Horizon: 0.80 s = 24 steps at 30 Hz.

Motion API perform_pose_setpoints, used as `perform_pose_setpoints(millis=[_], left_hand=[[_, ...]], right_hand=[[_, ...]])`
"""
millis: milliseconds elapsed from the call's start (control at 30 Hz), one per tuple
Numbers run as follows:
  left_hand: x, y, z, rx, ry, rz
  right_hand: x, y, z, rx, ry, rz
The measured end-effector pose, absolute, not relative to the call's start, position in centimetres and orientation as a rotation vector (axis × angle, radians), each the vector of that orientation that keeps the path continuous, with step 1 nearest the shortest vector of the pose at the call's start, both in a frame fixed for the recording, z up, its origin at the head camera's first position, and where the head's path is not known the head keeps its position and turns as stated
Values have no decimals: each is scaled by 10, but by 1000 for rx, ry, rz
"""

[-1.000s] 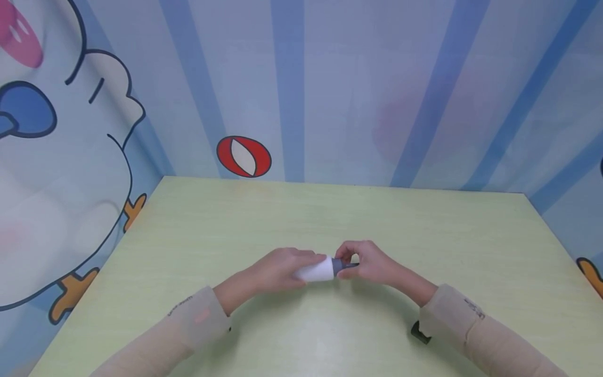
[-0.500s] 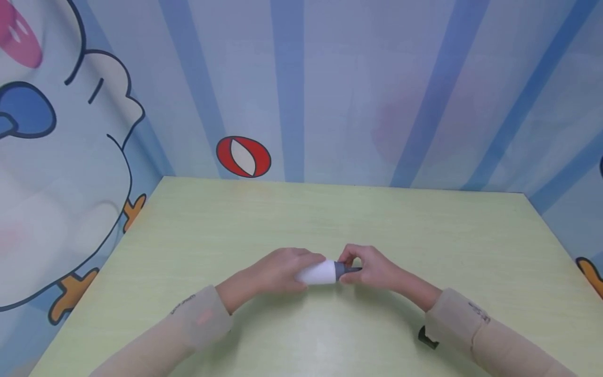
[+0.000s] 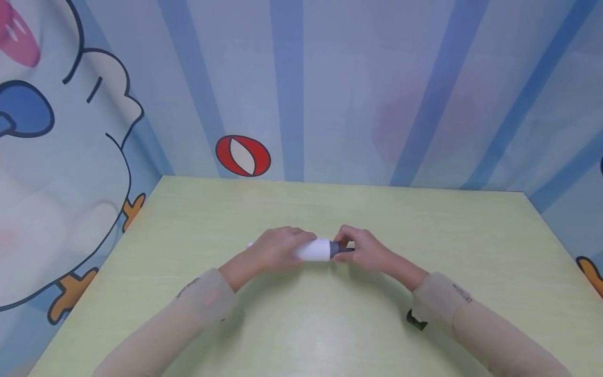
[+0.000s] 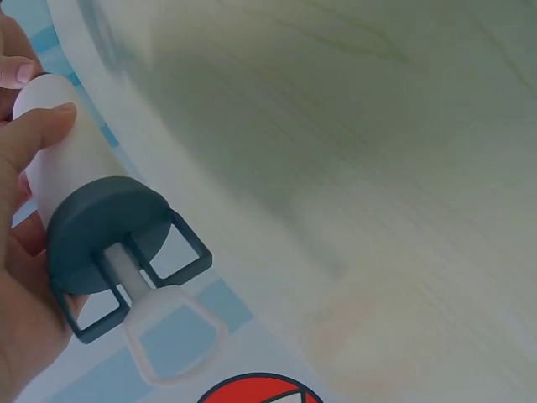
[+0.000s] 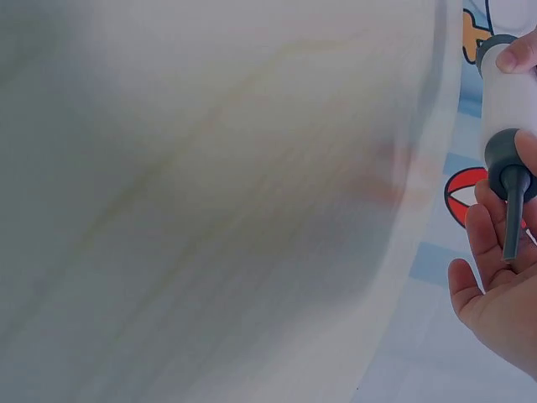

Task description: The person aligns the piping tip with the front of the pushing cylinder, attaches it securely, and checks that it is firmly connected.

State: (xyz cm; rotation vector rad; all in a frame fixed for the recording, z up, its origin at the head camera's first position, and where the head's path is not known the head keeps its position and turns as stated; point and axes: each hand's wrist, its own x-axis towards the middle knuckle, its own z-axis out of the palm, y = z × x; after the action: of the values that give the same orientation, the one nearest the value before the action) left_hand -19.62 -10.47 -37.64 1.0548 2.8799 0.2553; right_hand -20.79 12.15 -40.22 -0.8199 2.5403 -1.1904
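Observation:
A large syringe [image 3: 314, 250] with a white barrel is held level over the table, lying crosswise in the head view. My left hand [image 3: 281, 247] is wrapped around its barrel. In the left wrist view, the syringe's dark grey end cap [image 4: 101, 231] carries two square finger loops, and a pale ring handle [image 4: 176, 336] sticks out between them. My right hand [image 3: 369, 251] pinches the grey nozzle cap [image 3: 334, 250] at the opposite end. The thin grey nozzle tip [image 5: 513, 222] points out past the right hand's curled fingers in the right wrist view.
A pale green tabletop [image 3: 226, 204] spreads under both hands. Behind it rises a blue striped wall [image 3: 330, 104] printed with cartoon figures and a red and white ball [image 3: 259, 157]. A small dark object [image 3: 416, 320] shows beneath the right sleeve.
Both hands and the syringe have moved away from the person, up in the head view, after a slight dip. Each hand keeps its hold on its end.

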Motion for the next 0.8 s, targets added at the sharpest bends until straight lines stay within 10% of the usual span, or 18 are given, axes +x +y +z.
perform_pose_setpoints(millis=[800], left_hand=[[-253, -96, -388, 933, 2874, 250]], right_hand=[[-258, 117, -410, -618, 2633, -1165]])
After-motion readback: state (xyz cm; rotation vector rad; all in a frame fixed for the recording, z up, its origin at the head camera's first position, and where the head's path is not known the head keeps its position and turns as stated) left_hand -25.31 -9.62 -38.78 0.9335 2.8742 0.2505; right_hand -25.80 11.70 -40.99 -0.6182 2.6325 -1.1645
